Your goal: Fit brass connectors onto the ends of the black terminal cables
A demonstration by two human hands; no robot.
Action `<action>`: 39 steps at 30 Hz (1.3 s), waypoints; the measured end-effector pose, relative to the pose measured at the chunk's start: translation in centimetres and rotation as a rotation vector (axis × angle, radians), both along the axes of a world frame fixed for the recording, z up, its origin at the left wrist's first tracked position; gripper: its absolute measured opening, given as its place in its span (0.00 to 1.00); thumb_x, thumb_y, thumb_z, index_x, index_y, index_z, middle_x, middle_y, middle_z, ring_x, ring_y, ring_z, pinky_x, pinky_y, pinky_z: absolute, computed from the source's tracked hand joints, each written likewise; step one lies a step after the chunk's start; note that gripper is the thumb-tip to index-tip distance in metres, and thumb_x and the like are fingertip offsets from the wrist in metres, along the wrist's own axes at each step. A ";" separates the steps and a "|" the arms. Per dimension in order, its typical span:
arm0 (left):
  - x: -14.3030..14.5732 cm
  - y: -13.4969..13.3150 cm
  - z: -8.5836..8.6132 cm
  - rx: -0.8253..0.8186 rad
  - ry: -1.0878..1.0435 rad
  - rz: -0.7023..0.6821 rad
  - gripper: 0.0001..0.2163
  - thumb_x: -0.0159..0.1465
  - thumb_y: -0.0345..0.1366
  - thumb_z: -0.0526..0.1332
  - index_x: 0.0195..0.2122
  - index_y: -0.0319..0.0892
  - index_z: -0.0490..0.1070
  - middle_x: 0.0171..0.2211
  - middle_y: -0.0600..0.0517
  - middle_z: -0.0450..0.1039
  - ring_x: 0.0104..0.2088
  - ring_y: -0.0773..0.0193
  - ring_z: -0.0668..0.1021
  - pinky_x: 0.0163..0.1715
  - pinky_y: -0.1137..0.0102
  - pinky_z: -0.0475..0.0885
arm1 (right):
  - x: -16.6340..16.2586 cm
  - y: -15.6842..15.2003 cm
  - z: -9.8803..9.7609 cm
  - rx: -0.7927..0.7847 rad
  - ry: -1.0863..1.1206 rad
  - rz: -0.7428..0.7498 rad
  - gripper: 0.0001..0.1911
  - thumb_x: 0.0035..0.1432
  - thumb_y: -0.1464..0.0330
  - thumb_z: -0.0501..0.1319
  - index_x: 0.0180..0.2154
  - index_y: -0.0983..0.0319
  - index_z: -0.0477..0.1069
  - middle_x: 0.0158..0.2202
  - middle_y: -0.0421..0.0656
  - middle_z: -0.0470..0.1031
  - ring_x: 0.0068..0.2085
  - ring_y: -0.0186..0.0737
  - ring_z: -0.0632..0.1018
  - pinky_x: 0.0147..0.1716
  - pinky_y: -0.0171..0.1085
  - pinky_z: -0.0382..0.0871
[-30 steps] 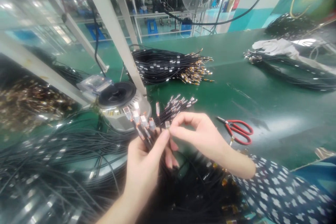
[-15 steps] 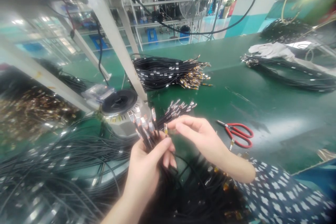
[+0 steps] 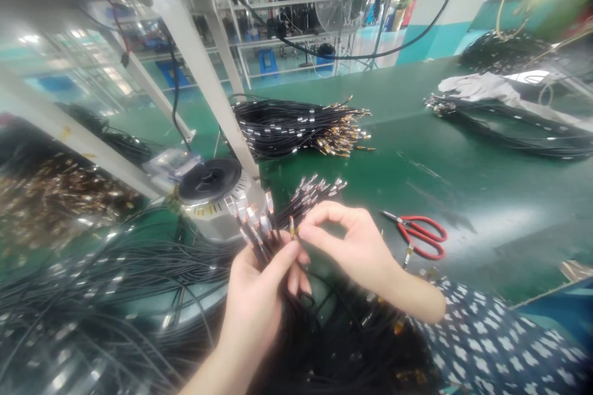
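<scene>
My left hand [image 3: 259, 296] is closed round a bunch of thin black cables [image 3: 259, 241] whose metal-tipped ends fan upward above my fingers. My right hand [image 3: 356, 247] sits just to the right, its thumb and forefinger pinched on one cable end [image 3: 291, 226] at the edge of that bunch. The two hands nearly touch. More black cable hangs in a dark mass below both hands. A small loose bunch of metal-tipped ends [image 3: 317, 188] lies on the green table just behind my right hand.
Red-handled scissors [image 3: 421, 237] lie right of my right hand. A large bundle of black cables with gold ends [image 3: 296, 126] lies farther back. A round grey device [image 3: 213, 194] stands left of centre by a slanting white frame post [image 3: 194, 68]. Cable piles cover the left.
My right hand has drawn in and down toward the bunch, pinching a cable end closer to my left thumb. The view shifted slightly. My left hand kept its grip.
</scene>
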State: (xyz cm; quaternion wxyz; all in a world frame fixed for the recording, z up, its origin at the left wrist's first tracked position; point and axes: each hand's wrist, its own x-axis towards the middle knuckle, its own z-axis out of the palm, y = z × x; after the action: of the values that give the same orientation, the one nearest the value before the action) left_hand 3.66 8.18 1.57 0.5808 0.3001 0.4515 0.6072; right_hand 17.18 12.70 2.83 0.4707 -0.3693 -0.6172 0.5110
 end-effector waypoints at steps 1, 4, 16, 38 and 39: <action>0.0 0.0 0.0 -0.001 -0.005 -0.003 0.06 0.55 0.30 0.68 0.31 0.36 0.72 0.21 0.53 0.74 0.14 0.73 0.67 0.15 0.73 0.69 | -0.1 0.0 -0.1 -0.006 0.020 0.005 0.08 0.57 0.70 0.64 0.26 0.63 0.72 0.22 0.39 0.74 0.30 0.37 0.75 0.38 0.39 0.68; -0.1 -0.1 0.0 -0.003 -0.013 -0.027 0.05 0.57 0.31 0.67 0.30 0.35 0.73 0.22 0.51 0.75 0.14 0.75 0.65 0.14 0.76 0.66 | -0.3 0.1 -0.4 -0.081 0.113 0.057 0.09 0.58 0.69 0.63 0.26 0.63 0.71 0.20 0.38 0.72 0.26 0.35 0.73 0.34 0.38 0.67; -0.1 0.1 -0.2 -0.056 -0.064 -0.038 0.08 0.53 0.30 0.71 0.30 0.37 0.72 0.17 0.57 0.70 0.11 0.78 0.61 0.10 0.80 0.60 | -0.6 0.0 -0.2 0.024 0.055 0.013 0.06 0.56 0.73 0.62 0.26 0.64 0.70 0.26 0.38 0.71 0.31 0.32 0.72 0.36 0.34 0.67; 0.0 -0.3 -0.8 -0.031 -0.153 -0.319 0.08 0.58 0.36 0.68 0.31 0.36 0.73 0.25 0.51 0.73 0.13 0.78 0.64 0.12 0.79 0.59 | 1.2 3.6 0.6 -0.095 0.118 0.306 0.10 0.54 0.63 0.68 0.34 0.63 0.73 0.30 0.39 0.73 0.29 0.31 0.72 0.31 0.32 0.68; 0.1 -0.3 -0.8 -0.034 -0.154 -0.315 0.08 0.58 0.36 0.68 0.31 0.36 0.72 0.25 0.52 0.73 0.13 0.78 0.64 0.12 0.79 0.60 | 0.8 3.3 1.0 -0.080 0.100 0.290 0.10 0.54 0.64 0.68 0.34 0.62 0.72 0.31 0.40 0.73 0.30 0.33 0.73 0.32 0.33 0.68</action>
State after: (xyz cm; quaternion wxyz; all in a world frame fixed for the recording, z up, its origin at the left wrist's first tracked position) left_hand 3.72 7.87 0.81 0.7065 0.3101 0.3633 0.5222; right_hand 17.95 16.04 3.82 0.4068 -0.2690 -0.6190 0.6156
